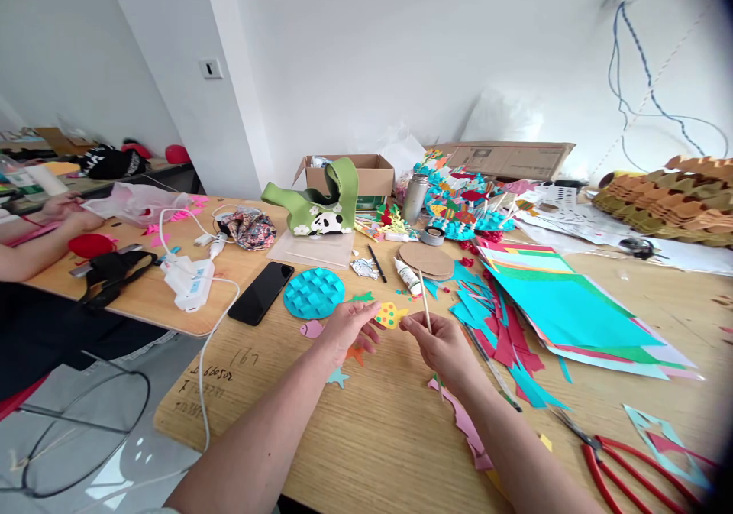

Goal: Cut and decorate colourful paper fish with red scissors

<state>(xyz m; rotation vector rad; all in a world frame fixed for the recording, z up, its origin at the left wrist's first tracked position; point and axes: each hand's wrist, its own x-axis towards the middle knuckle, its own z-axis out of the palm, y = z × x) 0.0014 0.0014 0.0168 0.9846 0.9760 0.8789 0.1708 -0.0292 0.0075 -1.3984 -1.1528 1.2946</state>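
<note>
Above the table [389, 438], the left hand [343, 327] pinches a yellow dotted paper fish [391, 315] in closed fingers beside the thin wooden stick [424, 300], which the right hand [440, 346] holds with fingers clamped on it, seemingly mid-joining, which calls for careful alignment.

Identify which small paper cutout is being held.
The yellow spotted fish, pinched by the left hand; the pink fish and the blue star lie loose on the table.
</note>
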